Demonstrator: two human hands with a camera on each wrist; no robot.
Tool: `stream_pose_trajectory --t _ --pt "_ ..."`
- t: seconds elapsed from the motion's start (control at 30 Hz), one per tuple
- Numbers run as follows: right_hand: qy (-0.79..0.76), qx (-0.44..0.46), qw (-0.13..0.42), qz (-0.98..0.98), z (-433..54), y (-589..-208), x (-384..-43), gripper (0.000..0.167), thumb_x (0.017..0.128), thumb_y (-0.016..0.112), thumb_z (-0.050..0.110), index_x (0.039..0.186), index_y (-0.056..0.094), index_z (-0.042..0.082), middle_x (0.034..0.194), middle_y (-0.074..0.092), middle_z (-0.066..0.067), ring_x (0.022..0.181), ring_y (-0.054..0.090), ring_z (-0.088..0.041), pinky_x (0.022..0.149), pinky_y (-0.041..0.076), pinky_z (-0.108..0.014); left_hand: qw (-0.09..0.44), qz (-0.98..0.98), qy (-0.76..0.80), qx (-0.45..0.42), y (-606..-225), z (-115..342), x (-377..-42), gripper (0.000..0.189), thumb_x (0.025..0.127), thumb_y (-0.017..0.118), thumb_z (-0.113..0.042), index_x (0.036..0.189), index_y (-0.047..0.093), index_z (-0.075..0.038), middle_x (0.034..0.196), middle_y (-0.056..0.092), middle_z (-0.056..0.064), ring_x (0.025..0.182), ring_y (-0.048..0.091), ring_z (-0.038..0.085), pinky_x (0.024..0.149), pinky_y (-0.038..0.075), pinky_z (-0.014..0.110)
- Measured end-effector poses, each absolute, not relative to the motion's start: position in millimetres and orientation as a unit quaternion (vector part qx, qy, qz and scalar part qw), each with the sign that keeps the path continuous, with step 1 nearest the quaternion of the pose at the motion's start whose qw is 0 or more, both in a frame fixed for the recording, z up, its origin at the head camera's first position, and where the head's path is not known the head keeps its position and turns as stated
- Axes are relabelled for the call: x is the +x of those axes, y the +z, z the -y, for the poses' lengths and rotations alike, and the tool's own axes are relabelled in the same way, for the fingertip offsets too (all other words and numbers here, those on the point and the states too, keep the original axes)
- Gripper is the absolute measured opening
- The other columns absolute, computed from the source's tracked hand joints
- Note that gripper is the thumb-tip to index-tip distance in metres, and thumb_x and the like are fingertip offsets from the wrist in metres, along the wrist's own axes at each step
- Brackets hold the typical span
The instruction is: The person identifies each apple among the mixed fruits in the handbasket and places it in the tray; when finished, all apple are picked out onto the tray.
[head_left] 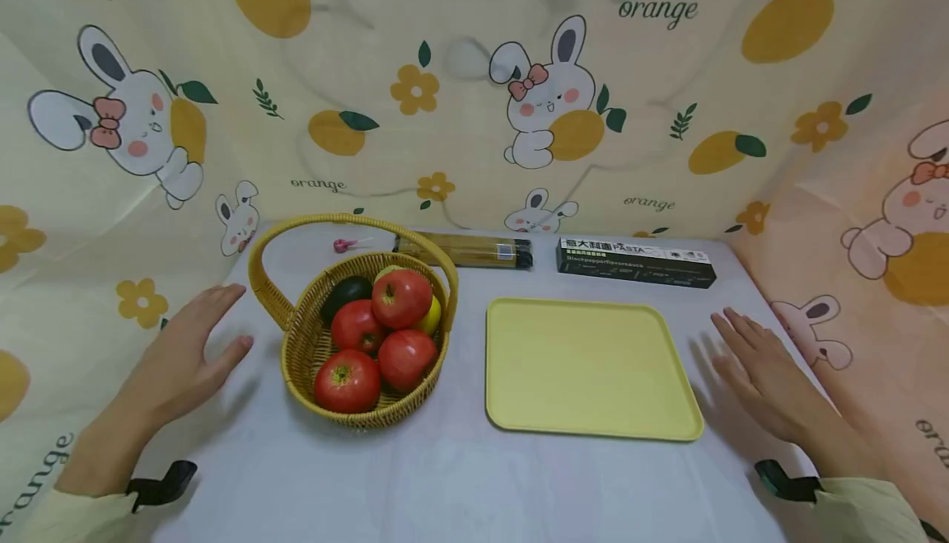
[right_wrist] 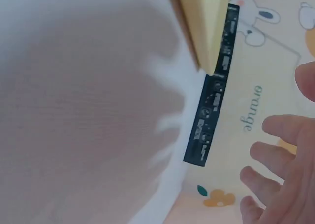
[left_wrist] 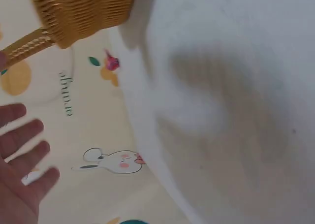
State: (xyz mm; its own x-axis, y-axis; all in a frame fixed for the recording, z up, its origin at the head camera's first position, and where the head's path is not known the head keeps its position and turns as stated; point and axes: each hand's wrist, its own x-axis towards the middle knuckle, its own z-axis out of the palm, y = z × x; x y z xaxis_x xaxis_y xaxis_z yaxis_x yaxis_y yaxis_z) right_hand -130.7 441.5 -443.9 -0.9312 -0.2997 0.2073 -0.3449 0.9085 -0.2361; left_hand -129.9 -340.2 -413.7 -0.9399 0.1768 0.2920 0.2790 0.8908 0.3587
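Observation:
My left hand [head_left: 174,362] hovers to the left of a wicker basket [head_left: 292,370], fingers extended and holding nothing. Inside the basket are several red apples [head_left: 347,381], a dark green avocado [head_left: 345,296] and a yellow fruit [head_left: 430,317] partly hidden behind them. The basket's tall handle arches over the fruit. On the other side, my right hand [head_left: 774,390] is held just right of a pale yellow tray [head_left: 593,370], its fingers straight and touching nothing. In the left wrist view the basket's side [left_wrist: 88,12] shows above the spread fingers.
Behind the tray lies a black pasta box [head_left: 635,263]. Left of it is a long brown package with dark ends [head_left: 467,250], and a small pink item [head_left: 343,245] lies near the basket handle. A printed cloth [head_left: 460,139] hangs behind the white table [head_left: 474,485].

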Motion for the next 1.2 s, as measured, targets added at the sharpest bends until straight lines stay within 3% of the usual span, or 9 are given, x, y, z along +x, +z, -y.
stream_pose_trajectory --t 0.13,0.17,0.27,0.37,0.47,0.57,0.63,0.9,1.2 --pt "0.161 0.179 0.101 0.965 -439.5 -442.4 -126.9 0.066 0.114 0.052 0.020 0.175 0.027 0.011 0.178 0.026 -0.027 0.163 0.023 -0.055 0.138 -0.009 -0.032 0.138 0.950 -0.257 -0.110 -403.7 339.8 -112.4 0.069 0.101 0.078 -0.031 0.164 0.052 -0.016 0.161 0.056 0.024 0.148 0.049 0.050 0.118 0.036 0.080" --pt "0.168 0.178 0.103 0.964 -438.5 -441.7 -126.2 0.066 0.114 0.053 0.019 0.174 0.028 0.012 0.178 0.028 -0.026 0.162 0.026 -0.055 0.138 -0.007 -0.033 0.141 0.946 -0.271 -0.109 -401.7 338.7 -108.8 0.068 0.100 0.080 -0.030 0.162 0.055 -0.018 0.159 0.059 0.021 0.151 0.052 0.039 0.119 0.038 0.078" --pt "0.179 0.168 0.097 0.965 -435.5 -439.4 -124.1 0.067 0.113 0.056 0.020 0.175 0.029 0.016 0.178 0.030 -0.024 0.158 0.031 -0.057 0.140 0.002 -0.046 0.152 0.930 -0.314 -0.120 -396.4 332.1 -101.4 0.064 0.095 0.086 -0.021 0.155 0.064 -0.021 0.152 0.068 0.006 0.142 0.058 0.003 0.125 0.047 0.040" --pt "0.188 0.153 0.086 0.966 -431.6 -436.7 -124.0 0.068 0.113 0.058 0.021 0.175 0.030 0.019 0.175 0.035 -0.025 0.153 0.038 -0.059 0.138 0.013 -0.057 0.140 0.906 -0.376 -0.137 -392.4 321.9 -97.4 0.062 0.094 0.086 -0.010 0.152 0.067 -0.020 0.147 0.071 -0.010 0.129 0.055 -0.018 0.111 0.038 0.005" --pt "0.200 0.140 0.075 0.967 -426.5 -433.5 -126.1 0.067 0.113 0.060 0.023 0.174 0.032 0.020 0.172 0.039 -0.027 0.149 0.043 -0.061 0.129 0.027 -0.071 0.116 0.877 -0.438 -0.157 -388.6 308.5 -97.8 0.060 0.095 0.081 -0.001 0.151 0.067 -0.017 0.145 0.071 -0.014 0.127 0.065 -0.008 0.105 0.044 0.003" --pt "0.212 0.126 0.061 0.967 -420.9 -429.8 -130.3 0.065 0.113 0.061 0.025 0.172 0.036 0.018 0.170 0.043 -0.029 0.147 0.044 -0.062 0.112 0.036 -0.083 0.094 0.852 -0.481 -0.182 -387.0 294.6 -103.4 0.058 0.097 0.075 0.004 0.151 0.065 -0.010 0.146 0.072 -0.007 0.129 0.069 0.001 0.104 0.051 0.009" --pt "0.217 0.117 0.051 0.968 -417.4 -427.9 -134.0 0.062 0.113 0.061 0.027 0.170 0.040 0.014 0.167 0.046 -0.030 0.145 0.046 -0.062 0.106 0.040 -0.084 0.081 0.834 -0.507 -0.201 -387.2 285.9 -111.0 0.056 0.097 0.073 0.007 0.150 0.065 -0.006 0.145 0.073 -0.001 0.129 0.070 0.005 0.104 0.054 0.013" --pt "0.236 0.068 -0.033 0.969 -409.7 -428.4 -152.3 0.065 0.114 0.057 0.040 0.170 0.039 0.012 0.166 0.045 -0.034 0.147 0.042 -0.065 0.107 0.040 -0.086 0.066 0.782 -0.564 -0.255 -391.6 258.5 -152.1 0.055 0.095 0.071 0.010 0.148 0.065 -0.002 0.143 0.073 0.009 0.129 0.072 0.013 0.107 0.057 0.022" --pt "0.246 0.045 -0.081 0.965 -410.6 -435.3 -164.7 0.065 0.116 0.050 0.043 0.171 0.037 0.011 0.168 0.040 -0.035 0.147 0.040 -0.067 0.110 0.039 -0.085 0.020 0.769 -0.579 -0.269 -385.7 235.1 -189.2 0.062 0.093 0.078 0.005 0.152 0.062 -0.003 0.150 0.068 0.017 0.132 0.071 0.017 0.110 0.057 0.027"
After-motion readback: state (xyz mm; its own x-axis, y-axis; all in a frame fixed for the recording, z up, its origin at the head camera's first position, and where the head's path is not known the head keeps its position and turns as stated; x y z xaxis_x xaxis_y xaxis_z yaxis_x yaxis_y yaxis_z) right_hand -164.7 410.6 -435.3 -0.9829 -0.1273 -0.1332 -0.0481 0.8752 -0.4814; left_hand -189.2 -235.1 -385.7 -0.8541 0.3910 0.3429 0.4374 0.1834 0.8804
